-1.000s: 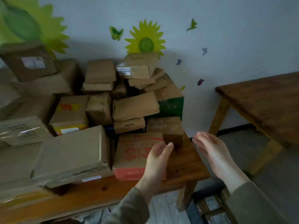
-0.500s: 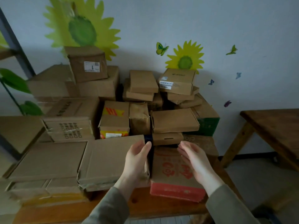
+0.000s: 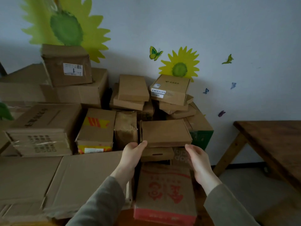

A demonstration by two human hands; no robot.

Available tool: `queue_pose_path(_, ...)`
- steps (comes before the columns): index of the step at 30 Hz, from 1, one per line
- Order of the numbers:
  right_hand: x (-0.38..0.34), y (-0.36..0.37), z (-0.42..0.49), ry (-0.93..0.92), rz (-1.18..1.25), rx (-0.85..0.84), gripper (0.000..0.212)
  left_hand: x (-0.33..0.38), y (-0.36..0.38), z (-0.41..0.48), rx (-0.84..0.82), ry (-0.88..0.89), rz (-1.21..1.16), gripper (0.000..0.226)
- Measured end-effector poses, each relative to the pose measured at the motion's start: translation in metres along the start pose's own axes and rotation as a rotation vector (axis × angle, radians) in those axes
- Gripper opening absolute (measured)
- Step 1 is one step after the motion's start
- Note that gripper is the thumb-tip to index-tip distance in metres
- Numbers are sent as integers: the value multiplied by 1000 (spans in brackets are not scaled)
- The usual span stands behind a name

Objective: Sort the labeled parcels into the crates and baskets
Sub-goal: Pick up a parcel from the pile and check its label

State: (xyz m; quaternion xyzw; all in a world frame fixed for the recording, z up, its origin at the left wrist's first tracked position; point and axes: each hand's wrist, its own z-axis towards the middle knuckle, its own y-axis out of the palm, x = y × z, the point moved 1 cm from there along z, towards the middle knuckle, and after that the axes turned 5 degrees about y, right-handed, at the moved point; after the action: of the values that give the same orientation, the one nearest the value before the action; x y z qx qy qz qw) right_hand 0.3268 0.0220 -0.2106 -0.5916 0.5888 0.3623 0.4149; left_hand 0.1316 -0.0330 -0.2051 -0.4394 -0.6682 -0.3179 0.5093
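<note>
Head view: a pile of cardboard parcels is stacked against a wall painted with sunflowers and butterflies. The one being reached for is a flat brown box (image 3: 164, 132), lying level on top of a smaller box (image 3: 156, 154) near the front of the pile, behind a box printed in red (image 3: 164, 190) and just beside a box with a green side (image 3: 201, 137).

The left hand (image 3: 132, 154) has its fingertips against the flat box's near left corner. The fingers are only lightly bent and not yet wrapped round the edge, so it is touching rather than gripping. The right hand (image 3: 197, 159) is open with straight fingers, just beside the near right corner; whether it touches the cardboard I cannot tell.

The flat box looks thin, stiff and probably light, with dry cardboard that should not slip. Its lid edges stick out a little over the box below, so the two short sides are the natural place to take hold, thumbs on top and fingers under the rim. It needs to be lifted straight up rather than dragged, since the smaller box beneath could slide with it.

No label shows on its top. A barcode label is visible on a box higher up (image 3: 169, 89) and a white one on the tall box at the left (image 3: 66, 66). No crates or baskets are in sight, and a wooden table (image 3: 268, 144) stands well apart to the right.
</note>
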Motion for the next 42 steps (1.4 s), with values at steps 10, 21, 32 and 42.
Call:
queue_pose_path(10,-28,-11,92,10,-102,-50,49,3,34,51,163,-85,-36,57)
queue_pose_path(21,-27,-22,111,36,-12,-159,43,5,44,49,371,0,22,41)
queue_pose_path(32,-65,-35,88,-19,241,-247,42,56,27,28,171,141,-70,42)
queue_pose_path(42,-101,-9,66,-107,-116,-344,49,86,20,6,183,541,-11,35)
